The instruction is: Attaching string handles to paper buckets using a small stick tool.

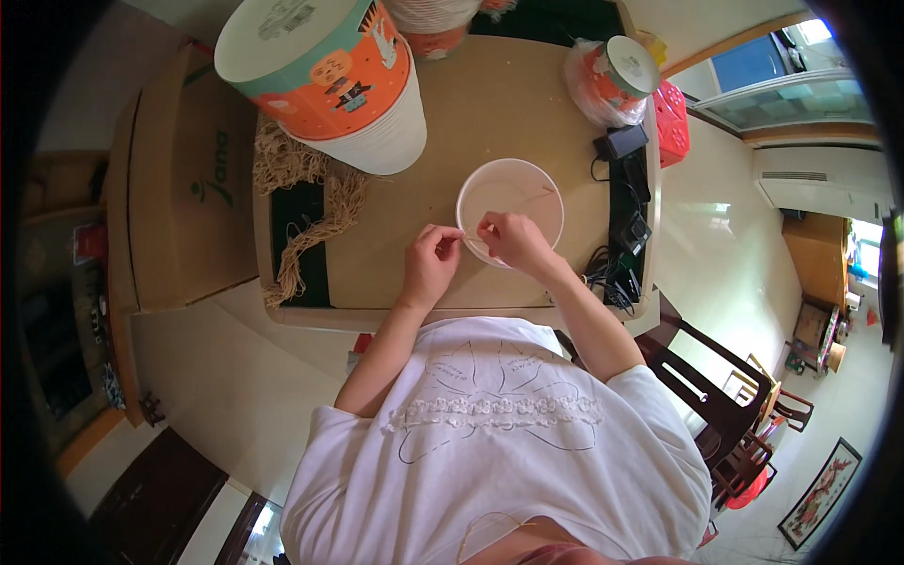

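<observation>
Both hands are close together over the near rim of a round white bucket [477, 193]. A thin piece of beige twine [544, 194] runs between the fingers, and its loose end reaches over the bucket toward the upper right. My left hand [433, 261] pinches the twine with thumb and forefinger just left of the rim. My right hand [514, 241] is closed on the twine above the bucket's opening, its fingers partly hidden behind the back of the hand. Whether the twine passes through the rim, I cannot tell.
A tall stack of orange-printed paper buckets [325, 99] stands far left on the table [443, 113]. Tangled twine [306, 235] hangs by the left edge. Plastic-wrapped cups [617, 80], a red basket [669, 122] and black adapters with cables [633, 233] line the right.
</observation>
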Available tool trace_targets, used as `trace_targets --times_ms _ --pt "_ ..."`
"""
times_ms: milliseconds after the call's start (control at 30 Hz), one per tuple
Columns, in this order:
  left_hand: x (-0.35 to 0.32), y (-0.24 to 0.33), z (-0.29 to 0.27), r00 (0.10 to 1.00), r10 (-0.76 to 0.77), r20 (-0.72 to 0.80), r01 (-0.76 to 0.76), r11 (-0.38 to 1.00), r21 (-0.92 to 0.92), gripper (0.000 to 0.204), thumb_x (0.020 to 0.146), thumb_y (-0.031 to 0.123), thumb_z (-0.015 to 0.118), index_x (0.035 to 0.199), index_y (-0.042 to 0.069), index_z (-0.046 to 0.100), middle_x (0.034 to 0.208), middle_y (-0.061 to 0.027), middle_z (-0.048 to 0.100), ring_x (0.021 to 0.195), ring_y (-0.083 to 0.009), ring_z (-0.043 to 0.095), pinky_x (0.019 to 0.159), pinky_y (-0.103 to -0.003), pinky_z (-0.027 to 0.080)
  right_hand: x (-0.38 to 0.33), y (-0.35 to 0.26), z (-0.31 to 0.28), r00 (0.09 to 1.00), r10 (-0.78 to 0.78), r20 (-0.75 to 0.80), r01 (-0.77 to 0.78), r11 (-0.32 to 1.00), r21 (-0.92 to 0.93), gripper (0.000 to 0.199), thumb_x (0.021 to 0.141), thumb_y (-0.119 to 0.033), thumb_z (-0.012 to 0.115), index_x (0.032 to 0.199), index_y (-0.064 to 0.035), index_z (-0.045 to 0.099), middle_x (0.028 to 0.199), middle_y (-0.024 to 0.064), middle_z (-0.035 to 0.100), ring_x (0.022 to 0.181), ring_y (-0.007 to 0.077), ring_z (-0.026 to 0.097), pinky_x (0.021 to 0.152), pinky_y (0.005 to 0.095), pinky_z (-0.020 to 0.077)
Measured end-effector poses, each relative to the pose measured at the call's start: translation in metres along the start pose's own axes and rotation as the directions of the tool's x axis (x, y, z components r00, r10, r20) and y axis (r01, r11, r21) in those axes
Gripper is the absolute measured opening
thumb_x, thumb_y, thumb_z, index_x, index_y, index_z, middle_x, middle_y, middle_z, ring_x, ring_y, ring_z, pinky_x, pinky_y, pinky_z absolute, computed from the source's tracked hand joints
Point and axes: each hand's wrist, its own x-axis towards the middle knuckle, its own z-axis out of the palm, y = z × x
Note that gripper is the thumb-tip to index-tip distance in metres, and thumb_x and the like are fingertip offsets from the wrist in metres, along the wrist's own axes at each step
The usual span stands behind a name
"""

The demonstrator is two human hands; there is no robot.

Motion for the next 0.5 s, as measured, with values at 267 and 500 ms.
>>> trace_targets --times_ms 267,500 --pt "0.0 0.005 0.002 0.999 0.043 -0.015 -0.043 0.999 0.028 0.012 0.079 -0.004 0.063 0.09 0.001 0.064 0.081 -0.0065 0.063 0.067 -0.0131 0.062 0.06 -0.025 0.05 0.016 0.02 0.03 0.997 0.052 0.056 -0.065 0.962 0.265 0.019 0.084 -0.019 0.064 0.09 -0.0013 0.066 0.064 0.004 0.059 0.059 0.0071 0.05 0.055 0.0275 0.0435" --pt "-0.002 -0.003 0.001 0.998 -0.066 -0.004 0.066 0.997 -0.03 0.012 0.078 -0.002 0.066 0.088 0.001 0.061 0.083 -0.0062 0.063 0.068 -0.0127 0.063 0.061 -0.024 0.051 0.007 0.009 0.025 1.0 0.012 -0.011 -0.008 0.929 0.369 0.013 0.082 -0.013 0.065 0.085 -0.0004 0.063 0.064 -0.0002 0.056 0.061 0.0049 0.047 0.054 0.0233 0.0405"
